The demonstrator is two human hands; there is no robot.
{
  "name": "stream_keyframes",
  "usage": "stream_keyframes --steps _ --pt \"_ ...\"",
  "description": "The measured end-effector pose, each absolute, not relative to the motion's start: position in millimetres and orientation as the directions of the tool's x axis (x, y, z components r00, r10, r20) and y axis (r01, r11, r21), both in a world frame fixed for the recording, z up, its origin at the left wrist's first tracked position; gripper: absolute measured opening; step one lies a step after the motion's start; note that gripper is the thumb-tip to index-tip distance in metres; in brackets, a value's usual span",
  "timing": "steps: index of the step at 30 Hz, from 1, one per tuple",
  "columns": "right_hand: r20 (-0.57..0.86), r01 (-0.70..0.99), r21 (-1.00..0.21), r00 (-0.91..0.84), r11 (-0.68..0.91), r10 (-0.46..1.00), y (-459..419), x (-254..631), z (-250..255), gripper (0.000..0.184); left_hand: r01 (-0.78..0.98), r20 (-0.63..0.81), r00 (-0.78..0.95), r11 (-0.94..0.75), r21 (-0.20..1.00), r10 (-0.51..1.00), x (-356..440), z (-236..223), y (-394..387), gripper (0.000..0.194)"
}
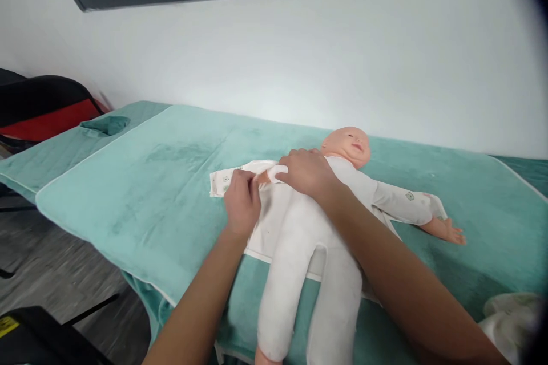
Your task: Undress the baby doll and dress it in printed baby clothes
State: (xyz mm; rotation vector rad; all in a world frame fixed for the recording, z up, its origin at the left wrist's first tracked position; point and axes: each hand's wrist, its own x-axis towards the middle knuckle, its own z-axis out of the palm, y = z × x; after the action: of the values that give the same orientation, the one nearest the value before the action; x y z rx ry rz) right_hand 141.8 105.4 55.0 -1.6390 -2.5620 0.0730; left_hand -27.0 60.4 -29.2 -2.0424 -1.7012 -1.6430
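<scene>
A baby doll with a soft white body lies on its back, its bald head toward the wall. My left hand is closed, its fingertips pinching the doll's small hand. Over the doll's upper arm and chest, my right hand is bent, with its thumb and fingers around the white cloth arm. A white printed sleeve lies flat beyond my left hand, off that arm. The other sleeve covers the doll's opposite arm, whose hand sticks out. The opened shirt spreads under the body.
A teal plush cover lies over the table, which has a face hole at its left end. A black and red chair stands at the left. Crumpled white cloth lies at lower right. A white wall runs behind.
</scene>
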Motion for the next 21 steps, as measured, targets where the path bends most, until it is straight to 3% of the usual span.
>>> stream_keyframes --steps 6,9,14,17,19,21 --pt "0.131 0.855 -0.133 -0.486 0.501 0.864 106 145 53 0.031 0.756 0.582 0.157 -0.476 0.449 0.798 -17 -27 61 0.021" --pt "0.224 0.849 -0.234 -0.426 0.473 0.876 102 153 56 0.032 0.744 0.600 0.097 -0.458 0.487 0.794 -21 -27 63 0.023" --pt "0.548 0.847 -0.363 -0.144 0.389 0.824 88 185 55 0.028 0.772 0.551 -0.151 -0.250 0.585 0.821 -31 -32 66 0.024" --pt "0.637 0.909 -0.369 0.098 0.191 0.765 77 217 46 0.029 0.809 0.533 -0.162 -0.198 0.553 0.830 -34 -36 69 0.025" --pt "0.557 0.910 -0.415 0.269 -0.018 0.785 67 238 39 0.032 0.824 0.549 -0.140 -0.210 0.527 0.824 -34 -37 70 0.023" --pt "0.385 0.871 -0.439 0.403 -0.220 0.830 55 255 31 0.039 0.824 0.563 -0.124 -0.231 0.517 0.817 -33 -38 71 0.019"
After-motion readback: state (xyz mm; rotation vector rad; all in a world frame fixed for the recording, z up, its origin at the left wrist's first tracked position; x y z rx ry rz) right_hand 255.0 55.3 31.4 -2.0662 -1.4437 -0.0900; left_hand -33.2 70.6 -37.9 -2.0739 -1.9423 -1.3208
